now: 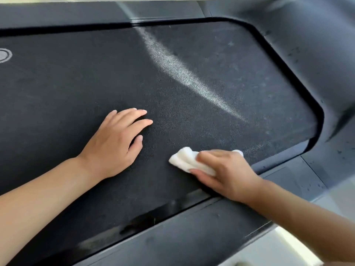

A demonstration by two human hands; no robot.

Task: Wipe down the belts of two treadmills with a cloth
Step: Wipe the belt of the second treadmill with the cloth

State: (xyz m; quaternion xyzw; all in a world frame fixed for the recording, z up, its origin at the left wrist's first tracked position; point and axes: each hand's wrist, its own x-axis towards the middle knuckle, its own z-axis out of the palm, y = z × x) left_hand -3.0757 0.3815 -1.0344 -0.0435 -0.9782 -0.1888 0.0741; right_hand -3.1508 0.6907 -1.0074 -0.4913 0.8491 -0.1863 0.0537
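Observation:
A black textured treadmill belt (201, 60) fills most of the head view, dusty toward its right end, with a pale streak of light across it. My left hand (113, 144) rests flat on the belt near the middle, fingers spread and straight. My right hand (226, 173) grips a bunched white cloth (184, 160) and presses it onto the belt close to the near edge. Part of the cloth is hidden under my fingers.
A dark grey side rail (192, 233) runs along the belt's near edge, and a grey motor housing (317, 54) curves around the belt's right end. A pale floor (284, 248) shows at the bottom right. A round logo (4, 54) sits at the belt's far left.

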